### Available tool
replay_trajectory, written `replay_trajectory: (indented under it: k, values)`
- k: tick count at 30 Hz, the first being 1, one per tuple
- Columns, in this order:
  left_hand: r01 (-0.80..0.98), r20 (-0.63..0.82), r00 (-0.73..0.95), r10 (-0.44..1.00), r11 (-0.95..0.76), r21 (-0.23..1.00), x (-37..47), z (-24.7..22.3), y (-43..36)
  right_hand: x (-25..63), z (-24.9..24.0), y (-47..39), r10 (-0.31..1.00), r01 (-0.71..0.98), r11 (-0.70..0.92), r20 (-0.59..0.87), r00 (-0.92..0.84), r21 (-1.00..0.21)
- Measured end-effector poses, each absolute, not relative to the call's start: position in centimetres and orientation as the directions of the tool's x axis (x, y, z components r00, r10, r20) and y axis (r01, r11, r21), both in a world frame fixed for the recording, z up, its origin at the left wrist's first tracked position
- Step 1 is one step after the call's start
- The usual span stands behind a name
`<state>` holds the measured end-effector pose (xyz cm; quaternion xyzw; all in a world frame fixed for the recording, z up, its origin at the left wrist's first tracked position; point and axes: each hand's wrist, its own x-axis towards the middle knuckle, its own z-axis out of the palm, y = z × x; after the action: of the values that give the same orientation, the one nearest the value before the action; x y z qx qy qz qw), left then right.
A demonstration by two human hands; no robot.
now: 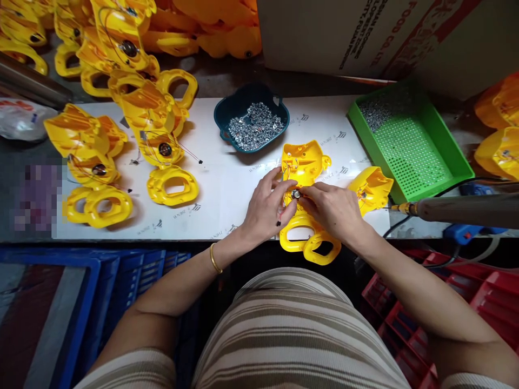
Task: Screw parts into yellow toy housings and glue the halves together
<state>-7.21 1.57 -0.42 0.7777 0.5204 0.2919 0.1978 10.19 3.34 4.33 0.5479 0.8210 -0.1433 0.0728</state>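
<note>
A yellow plastic toy shell (304, 162) lies hollow side up at the table's front edge, with its ring-shaped handle (292, 245) toward me. My left hand (265, 208) curls over the shell's left side, its thumb and forefinger close to a small round metal-and-black part (295, 193) seated in it. From the right, my right hand (334, 210) reaches in with bent fingers, their tips beside that round part. Whether those tips hold something small is hidden. Thin wires and a small black connector (278, 223) show by my left hand. Another yellow shell piece (371, 190) lies right of my right hand.
A dark teal basket (221, 116) of small metal screws stands beyond my hands. A green perforated tray (441, 178) with more screws is at right. Several wired yellow shells (158, 124) lie at left. A metal tool with a cable (458, 209) juts in from the right.
</note>
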Motion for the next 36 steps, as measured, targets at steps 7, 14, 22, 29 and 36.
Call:
replay_trajectory:
  k: [7,14,22,29,36]
  values:
    - [0.667,0.171,0.282,0.944,-0.321,0.673,-7.3,-0.1,2.4,9.9,4.2,3.4,0.862,0.911,0.391,-0.293,-0.413,-0.133]
    - [0.683,0.128,0.297,0.946,-0.304,0.665,-7.2,0.2,2.5,10.6,4.2,3.9,0.847,0.893,0.429,-0.283,-0.449,-0.134]
    - [0.731,0.033,0.252,0.967,-0.212,0.648,-7.1,0.4,2.4,9.5,5.1,0.5,0.739,0.603,0.637,0.155,-0.656,-0.481]
    - [0.784,0.127,0.266,0.956,-0.291,0.548,-7.4,0.8,2.3,9.9,5.1,1.2,0.834,0.499,0.365,0.038,-0.550,-0.786]
    - [0.717,0.379,0.368,0.849,-0.519,0.465,-8.3,2.1,2.7,12.4,5.1,3.4,0.909,0.533,0.142,-0.103,-0.403,-0.834]
